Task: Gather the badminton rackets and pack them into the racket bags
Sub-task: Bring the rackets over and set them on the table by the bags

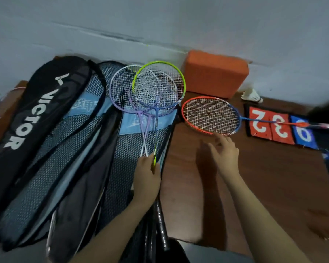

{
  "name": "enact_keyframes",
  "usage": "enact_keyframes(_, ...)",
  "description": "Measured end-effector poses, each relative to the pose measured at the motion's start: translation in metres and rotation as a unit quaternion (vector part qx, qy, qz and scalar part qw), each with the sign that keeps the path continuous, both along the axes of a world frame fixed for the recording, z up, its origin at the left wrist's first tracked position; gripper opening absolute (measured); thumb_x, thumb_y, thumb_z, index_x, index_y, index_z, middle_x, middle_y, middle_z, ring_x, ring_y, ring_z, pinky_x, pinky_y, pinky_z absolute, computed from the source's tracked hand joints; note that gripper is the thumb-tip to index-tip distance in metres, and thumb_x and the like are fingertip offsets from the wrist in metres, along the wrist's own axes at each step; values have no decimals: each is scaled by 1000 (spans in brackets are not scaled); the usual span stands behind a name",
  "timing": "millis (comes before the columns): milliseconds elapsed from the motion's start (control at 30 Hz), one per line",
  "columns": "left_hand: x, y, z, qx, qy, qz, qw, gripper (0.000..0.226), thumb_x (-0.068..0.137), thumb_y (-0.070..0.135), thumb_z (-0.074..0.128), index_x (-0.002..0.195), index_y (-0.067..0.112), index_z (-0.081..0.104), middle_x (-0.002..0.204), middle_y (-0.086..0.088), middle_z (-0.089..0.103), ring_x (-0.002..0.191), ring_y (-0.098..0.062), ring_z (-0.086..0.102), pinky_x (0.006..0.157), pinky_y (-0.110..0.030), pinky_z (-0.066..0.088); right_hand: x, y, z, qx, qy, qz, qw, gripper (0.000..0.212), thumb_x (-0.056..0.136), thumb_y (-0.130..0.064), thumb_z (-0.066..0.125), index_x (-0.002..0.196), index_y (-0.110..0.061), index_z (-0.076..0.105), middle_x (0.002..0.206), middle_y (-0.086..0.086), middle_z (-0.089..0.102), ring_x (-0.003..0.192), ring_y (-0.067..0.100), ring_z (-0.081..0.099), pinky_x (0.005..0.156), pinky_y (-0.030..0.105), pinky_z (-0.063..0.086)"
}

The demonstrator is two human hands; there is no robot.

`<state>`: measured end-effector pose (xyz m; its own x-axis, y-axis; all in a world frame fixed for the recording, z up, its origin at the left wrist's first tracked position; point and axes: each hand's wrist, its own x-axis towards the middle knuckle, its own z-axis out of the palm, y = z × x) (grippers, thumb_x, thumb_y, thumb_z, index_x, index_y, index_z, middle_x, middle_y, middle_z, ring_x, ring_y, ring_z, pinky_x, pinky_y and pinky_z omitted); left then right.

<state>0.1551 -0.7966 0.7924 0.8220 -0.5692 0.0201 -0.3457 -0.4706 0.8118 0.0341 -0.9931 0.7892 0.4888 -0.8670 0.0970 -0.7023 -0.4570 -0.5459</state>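
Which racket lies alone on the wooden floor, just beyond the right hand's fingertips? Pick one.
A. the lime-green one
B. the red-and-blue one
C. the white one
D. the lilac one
B: the red-and-blue racket lies flat by itself ahead of the right hand, while the left hand grips the other shafts together.

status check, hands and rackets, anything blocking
Left hand grips three rackets by the shafts, over the mesh bags. Right hand open, reaching toward the red racket on the floor. Nothing blocking it.
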Motion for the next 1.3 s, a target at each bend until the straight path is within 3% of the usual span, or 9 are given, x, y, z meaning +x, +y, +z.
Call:
enact_keyframes(200,-3,-26,-27,112,-88,-39,989,35,84,16,54,117,3,56,105,-16,56,100,-32,50,87,-42,44,-8,-31,-24,-21,64,41,997,52,88,-21,58,138,-19,42,124,10,53,113,31,46,94,45,32)
enact_keyframes(367,-12,-83,-21,75,-116,-118,983,43,86,33,39,114,7,59,106,-12,57,98,-30,54,86,-40,45,-11,-63,-44,-63,90,23,994,39,86,-21,61,125,-18,54,124,6,53,116,28,43,98,46,26)
enact_keyframes(567,-18,-151,-31,44,-74,-147,985,49,86,37,41,119,6,57,105,-12,57,97,-29,57,82,-43,50,-11,-93,-61,-198,66,69,976,19,82,-12,64,101,-12,68,97,6,65,94,28,58,92,41,24)
enact_keyframes(633,-21,-159,-28,29,-33,-133,990,53,89,41,42,130,7,48,117,-11,53,107,-25,53,90,-39,46,-15,-92,-53,-245,42,98,964,19,84,-18,59,98,-12,69,93,5,66,88,25,59,87,39,27)
enact_keyframes(733,-26,-160,-16,3,38,-71,997,55,92,39,49,137,11,39,123,-5,48,107,-12,49,88,-14,38,-19,-77,-35,-283,-5,125,951,18,85,-18,57,96,-12,70,90,3,67,85,17,52,79,35,30)
enact_keyframes(967,-41,-139,6,-115,93,32,989,61,85,19,65,138,9,38,117,-6,45,87,6,53,77,-2,40,-17,-37,-11,-257,-60,164,950,11,84,-18,66,93,-14,71,85,0,66,79,16,53,73,31,28)
enact_keyframes(1067,-34,-138,11,-141,106,55,983,57,81,13,68,134,10,45,112,-4,49,84,1,58,74,-5,43,-16,-24,-2,-213,-85,167,959,15,87,-25,61,90,-15,72,84,-1,66,78,17,53,73,32,31)
enact_keyframes(1200,-26,-137,13,-153,153,25,976,51,76,25,64,126,17,53,114,-8,59,81,-8,67,79,-31,56,-19,-12,11,-160,-88,188,965,17,86,-28,59,92,-17,71,84,-2,65,75,21,59,70,34,33)
enact_keyframes(1300,-22,-137,8,-158,170,38,972,54,77,24,64,128,12,52,116,-14,60,84,-14,67,80,-38,56,-30,-9,12,-87,-79,172,978,27,85,-38,56,104,-24,69,97,-6,64,89,16,58,78,28,29)
